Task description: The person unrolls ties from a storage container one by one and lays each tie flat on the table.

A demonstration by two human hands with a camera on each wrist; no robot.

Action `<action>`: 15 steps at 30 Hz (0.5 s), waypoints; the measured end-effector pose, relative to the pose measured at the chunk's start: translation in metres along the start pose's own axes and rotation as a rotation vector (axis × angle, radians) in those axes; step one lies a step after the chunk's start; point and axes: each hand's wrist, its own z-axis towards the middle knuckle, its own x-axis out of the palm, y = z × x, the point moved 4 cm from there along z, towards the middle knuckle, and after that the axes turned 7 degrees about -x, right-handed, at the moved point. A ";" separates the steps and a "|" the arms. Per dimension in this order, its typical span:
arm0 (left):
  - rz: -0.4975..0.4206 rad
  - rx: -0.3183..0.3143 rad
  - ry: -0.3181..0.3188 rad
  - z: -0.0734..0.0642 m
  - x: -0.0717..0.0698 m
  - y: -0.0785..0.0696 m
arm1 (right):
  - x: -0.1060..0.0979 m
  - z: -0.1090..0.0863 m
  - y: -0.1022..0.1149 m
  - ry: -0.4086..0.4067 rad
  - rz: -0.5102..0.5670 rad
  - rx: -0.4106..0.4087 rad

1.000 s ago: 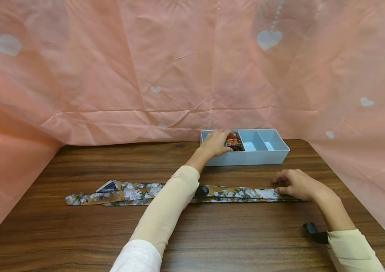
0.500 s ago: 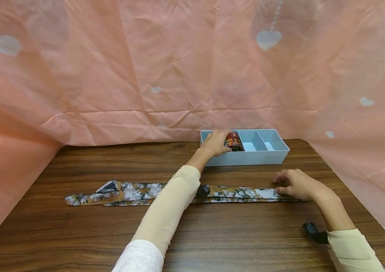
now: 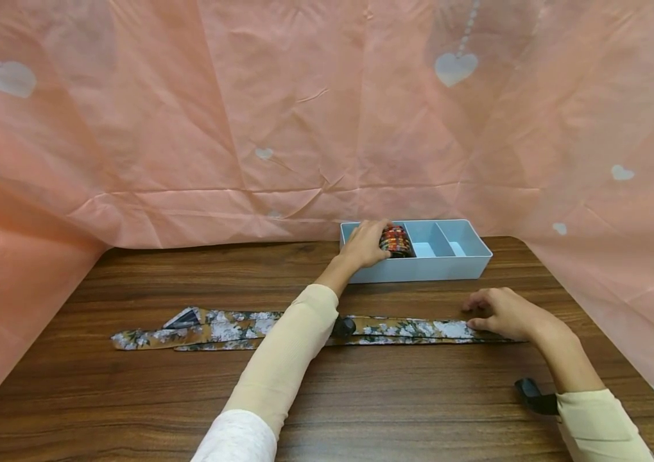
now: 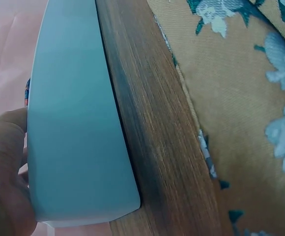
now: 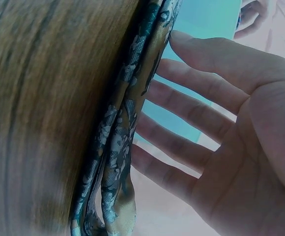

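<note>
In the head view, my left hand (image 3: 364, 244) reaches into the left part of a pale blue divided box (image 3: 419, 268) and grips a roll of multicoloured patterned fabric (image 3: 395, 241). Its thumb is at the front rim; the other fingers are mostly hidden. A floral necktie (image 3: 407, 329), mustard with white flowers, lies folded lengthwise across the table. My right hand (image 3: 506, 312) is at the necktie's right end. The right wrist view shows that hand's fingers (image 5: 201, 81) spread, with the tips at the edge of the folded necktie (image 5: 120, 142).
The brown wooden table (image 3: 407, 404) is enclosed by a pink curtain (image 3: 303, 115) behind and at the sides. Dividers split the box, which stands near the back edge. A black wrist camera (image 3: 344, 326) on the left arm hangs over the necktie; another black camera (image 3: 534, 396) is on the right wrist.
My left hand and the fabric roll have shifted very slightly left inside the box. The right hand and the necktie stay where they were.
</note>
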 end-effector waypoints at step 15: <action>-0.113 0.009 -0.008 0.002 0.000 0.002 | 0.001 0.001 0.002 -0.007 0.003 -0.011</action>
